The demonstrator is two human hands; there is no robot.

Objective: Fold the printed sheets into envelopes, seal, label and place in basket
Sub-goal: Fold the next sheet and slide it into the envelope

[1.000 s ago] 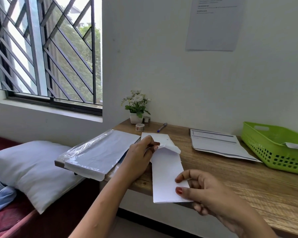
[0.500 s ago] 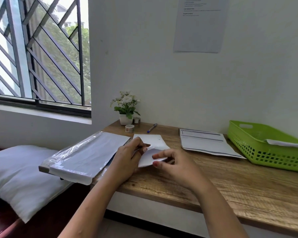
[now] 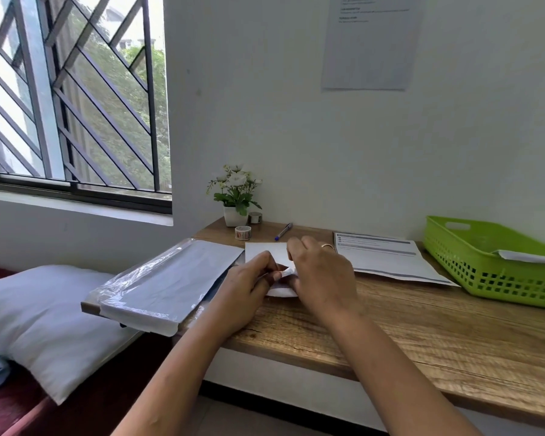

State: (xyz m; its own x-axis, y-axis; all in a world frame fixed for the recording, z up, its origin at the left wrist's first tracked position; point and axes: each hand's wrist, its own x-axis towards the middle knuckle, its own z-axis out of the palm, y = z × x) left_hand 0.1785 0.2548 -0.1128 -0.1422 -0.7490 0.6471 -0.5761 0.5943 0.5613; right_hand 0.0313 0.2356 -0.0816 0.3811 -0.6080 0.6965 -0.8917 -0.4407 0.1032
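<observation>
Pinching is what both hands are doing. Your left fingers (image 3: 266,262) close with the thumb on the near side of the white envelope (image 3: 282,291). Your right fingers (image 3: 296,248) curl down over its far side, and the thumb nips a small crumpled tab (image 3: 288,272) between the two hands. Neither set of fingers is spread; both are clamped on the envelope.

I cannot tell whether that tab is the flap or the tip of a folded sheet, because your right hand (image 3: 323,278) covers most of it. Your left hand (image 3: 246,287) looks like the anchor, stopping the paper from sliding while the right works the tab. That reads as the filling or closing step, with sealing and labelling not yet done on this envelope.

The envelope lies on the counter (image 3: 406,328). Just behind it a flat white piece (image 3: 265,249) shows, and I cannot tell if it is separate. Immediately left of the envelope lies a plastic-wrapped pack (image 3: 170,278), probably the supply, close enough for you to draw from.

Further behind the envelope are a tape roll (image 3: 243,232) and a pen (image 3: 283,231), handy for the seal and the label. To the envelope's right lie the printed sheets (image 3: 387,258). Beyond them is the green basket (image 3: 485,278), which already holds something white (image 3: 532,257), so it is one sweep to the right when you finish.
</observation>
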